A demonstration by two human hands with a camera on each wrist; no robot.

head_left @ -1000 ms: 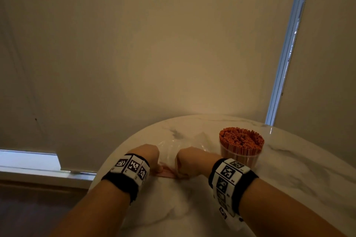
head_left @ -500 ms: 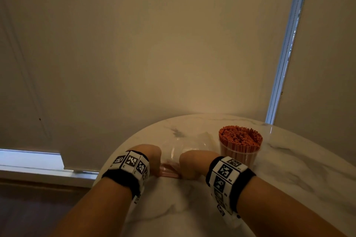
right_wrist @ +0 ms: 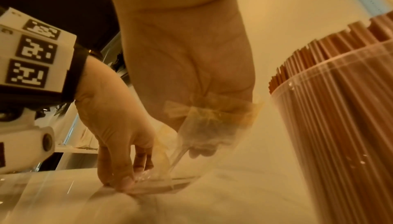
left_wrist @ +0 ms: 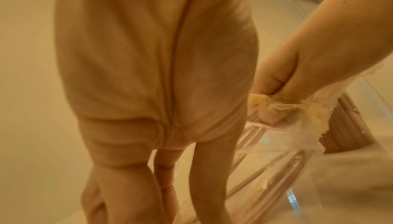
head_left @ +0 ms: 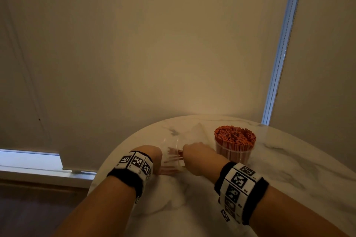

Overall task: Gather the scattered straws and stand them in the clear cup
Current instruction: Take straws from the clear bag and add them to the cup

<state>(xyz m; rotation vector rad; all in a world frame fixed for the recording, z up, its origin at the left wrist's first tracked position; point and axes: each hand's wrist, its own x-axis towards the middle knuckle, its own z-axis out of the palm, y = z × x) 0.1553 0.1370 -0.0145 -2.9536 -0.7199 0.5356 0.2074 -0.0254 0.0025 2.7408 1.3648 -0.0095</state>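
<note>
A clear cup [head_left: 235, 153] packed with upright orange straws [head_left: 235, 135] stands on the marble table [head_left: 289, 171], just right of my hands. Between my hands lies a clear plastic bag [head_left: 171, 145] with a few loose straws [head_left: 174, 157] inside. In the wrist views my right hand [right_wrist: 204, 106] pinches the bag's torn upper edge [left_wrist: 287, 143] and holds it off the table. My left hand [right_wrist: 132, 175] reaches down, its fingertips pinching the bag's lower end against the table. In the head view the left hand [head_left: 154, 159] hides its own fingertips.
The round table's edge [head_left: 115, 152] curves close behind my left hand, with floor below. A pale blind [head_left: 154, 44] hangs right behind the table. Bare marble stretches to the right of the cup and towards me.
My hands have drawn slightly apart. The right hand has raised its end of the bag, and the straws inside now show as a fan between the hands.
</note>
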